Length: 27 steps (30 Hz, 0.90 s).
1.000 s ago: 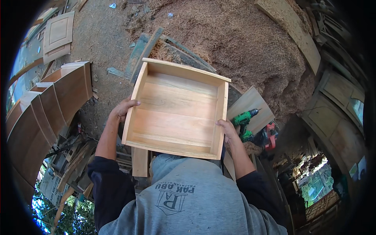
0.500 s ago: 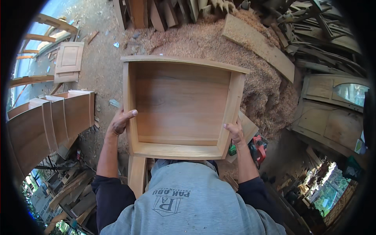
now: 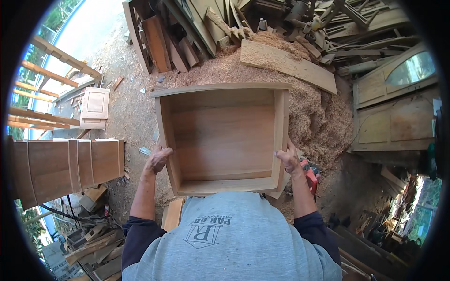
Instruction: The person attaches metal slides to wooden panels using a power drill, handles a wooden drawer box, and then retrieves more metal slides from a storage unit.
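Observation:
A shallow wooden drawer (image 3: 224,140) is held up in front of my body, its inside facing me. My left hand (image 3: 159,159) grips its left side, the thumb over the edge and the fingers hidden behind. On the opposite side my right hand (image 3: 288,158) holds the drawer the same way, thumb on the near face of the wall. The drawer's front panel (image 3: 222,87) is at the far side and sticks out past both side walls. Its near wall (image 3: 227,186) lies close to my shirt.
Wood shavings (image 3: 318,117) heap on the ground beyond and to the right, with a board (image 3: 288,66) on top. A red power tool (image 3: 311,178) sits beside my right forearm. Left stand a wooden cabinet (image 3: 75,161) and a small panel door (image 3: 95,104). Scrap wood (image 3: 98,243) piles lower left.
The drawer has straightened from its slight tilt and sits a little lower in view, both hands still gripping its sides. My view has shifted, showing more of the stacked boards at the far side.

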Motion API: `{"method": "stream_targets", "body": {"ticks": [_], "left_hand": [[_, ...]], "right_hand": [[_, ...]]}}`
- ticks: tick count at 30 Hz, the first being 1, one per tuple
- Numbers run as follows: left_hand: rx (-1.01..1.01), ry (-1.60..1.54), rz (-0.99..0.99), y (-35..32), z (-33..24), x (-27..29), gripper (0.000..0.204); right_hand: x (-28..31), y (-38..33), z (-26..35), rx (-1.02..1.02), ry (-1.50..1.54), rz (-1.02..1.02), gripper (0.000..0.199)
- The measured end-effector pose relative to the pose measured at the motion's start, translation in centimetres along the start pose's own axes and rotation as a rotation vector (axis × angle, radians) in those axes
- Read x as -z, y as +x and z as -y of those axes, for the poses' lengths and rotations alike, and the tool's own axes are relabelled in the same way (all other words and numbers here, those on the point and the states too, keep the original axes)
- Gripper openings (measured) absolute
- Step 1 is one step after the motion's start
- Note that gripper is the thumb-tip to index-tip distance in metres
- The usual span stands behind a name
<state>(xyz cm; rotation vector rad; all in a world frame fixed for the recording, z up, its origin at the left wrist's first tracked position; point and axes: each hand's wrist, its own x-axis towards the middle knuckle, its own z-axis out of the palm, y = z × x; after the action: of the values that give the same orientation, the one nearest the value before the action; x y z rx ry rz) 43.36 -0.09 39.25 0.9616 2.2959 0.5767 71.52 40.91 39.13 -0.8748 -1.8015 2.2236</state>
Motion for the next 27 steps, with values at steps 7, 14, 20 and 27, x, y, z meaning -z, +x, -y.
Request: {"method": "stream_targets", "body": {"ticks": [7,14,20,27], "left_hand": [[-0.207,0.087,-0.119,0.4,-1.1,-3.4,0.017],[0.565,-0.980,-0.211,-1.2,-5.2,-4.3,0.055],[0.614,-0.803,-0.153,-0.4,-4.3,-6.3,0.062],[0.680,-0.487,-0.031,6.4,1.4,-6.2,0.057]], "right_hand": [[3.7,0.5,-2.6,-0.019,0.037,0.008,0.071],[3.5,-1.1,-3.9,-0.080,0.066,0.088,0.078],[2.9,0.8,-10.4,-0.204,-0.151,0.081,0.083],[-3.0,1.7,-18.1,-0.288,-0.066,-0.062,0.075]]}}
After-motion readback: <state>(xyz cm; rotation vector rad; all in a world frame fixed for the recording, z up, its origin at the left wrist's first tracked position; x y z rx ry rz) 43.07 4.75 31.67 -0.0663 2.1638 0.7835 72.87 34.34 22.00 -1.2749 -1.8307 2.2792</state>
